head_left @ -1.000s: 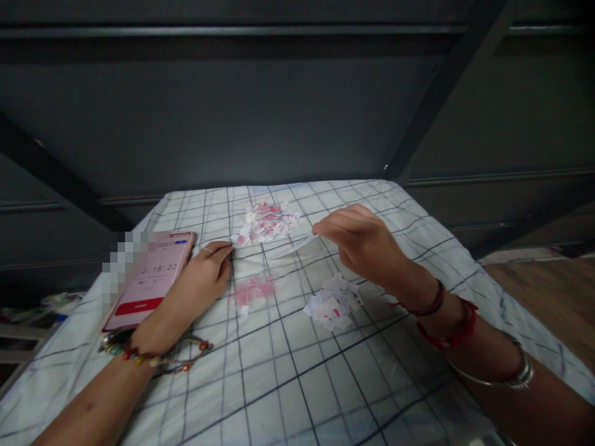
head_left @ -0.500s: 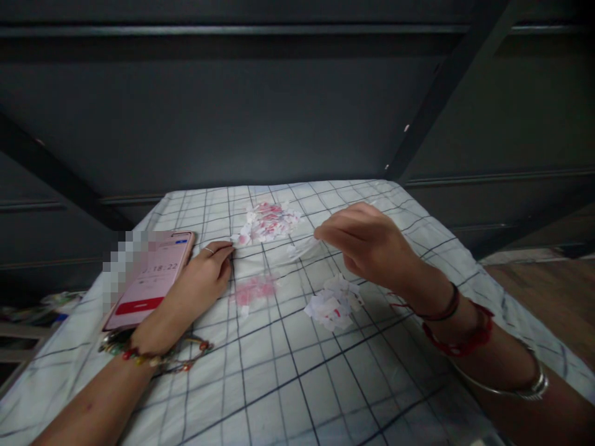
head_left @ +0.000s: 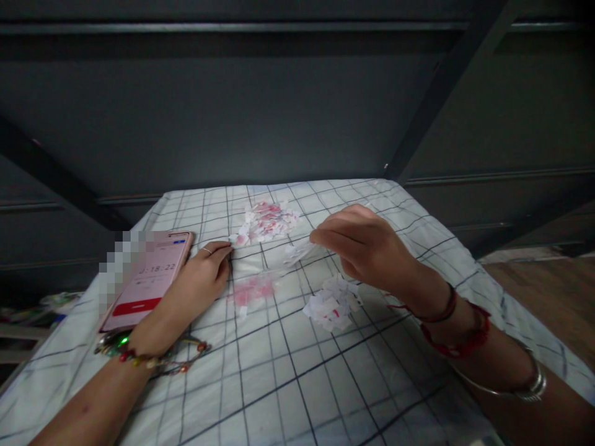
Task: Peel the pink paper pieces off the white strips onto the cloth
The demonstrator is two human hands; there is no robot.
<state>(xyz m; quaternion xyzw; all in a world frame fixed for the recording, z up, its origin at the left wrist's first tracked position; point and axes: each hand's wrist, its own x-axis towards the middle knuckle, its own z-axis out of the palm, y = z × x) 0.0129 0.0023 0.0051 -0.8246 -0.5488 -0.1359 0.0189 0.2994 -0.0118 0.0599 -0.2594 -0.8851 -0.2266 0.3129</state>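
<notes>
My right hand is closed in a pinch above the cloth. From its fingertips a thin, pale, blurred tool points down and left; its kind is unclear, with whitish scraps near its tip. Below this hand lies a pile of white paper scraps. My left hand rests on the cloth, fingers stretched out, the tips beside the left edge of a pile of pink and white paper scraps. Between the hands and nearer to me sits a flat, pinkish, see-through patch of scraps or film.
A phone with a timer on its screen lies beside my left forearm. White checked cloth covers the table. A dark panelled wall stands right behind its far edge. Wooden floor shows at the right.
My right hand has shifted very slightly left with the pale tool. My left hand stays in place on the cloth. The piles look the same.
</notes>
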